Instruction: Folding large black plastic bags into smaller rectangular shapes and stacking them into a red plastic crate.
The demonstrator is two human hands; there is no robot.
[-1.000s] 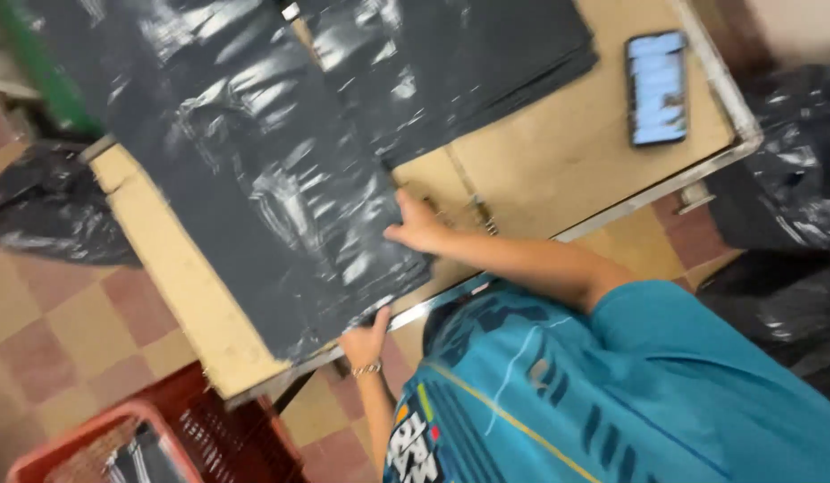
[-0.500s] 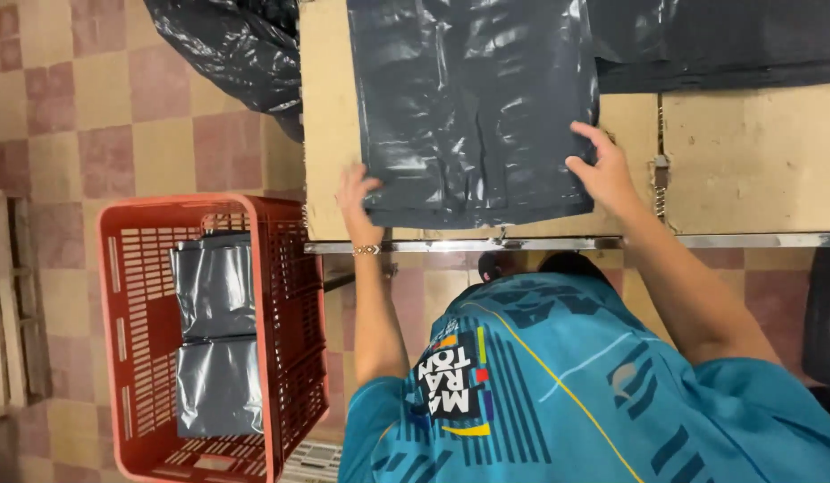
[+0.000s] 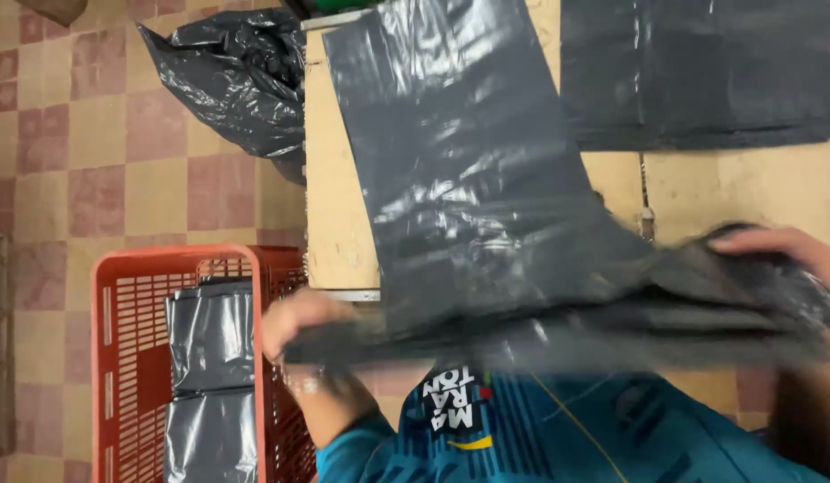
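A long dark grey plastic bag (image 3: 468, 170) lies down the wooden table (image 3: 330, 206), its near end lifted off the edge. My left hand (image 3: 299, 322) grips the bag's near left corner, just past the table's front edge. My right hand (image 3: 781, 255) grips the near right corner, raised over the table. The lifted end is blurred and stretches between both hands, in front of my teal shirt.
A red plastic basket (image 3: 106, 358) stands on the tiled floor at lower left, with folded grey bags (image 3: 209, 376) inside. A crumpled black bag (image 3: 240, 80) lies on the floor beside the table. More flat grey bags (image 3: 701, 72) lie stacked at the table's far right.
Both hands, which lay flat on the bag's near corners, have closed on them and raised the near end off the table toward me. The view has shifted.
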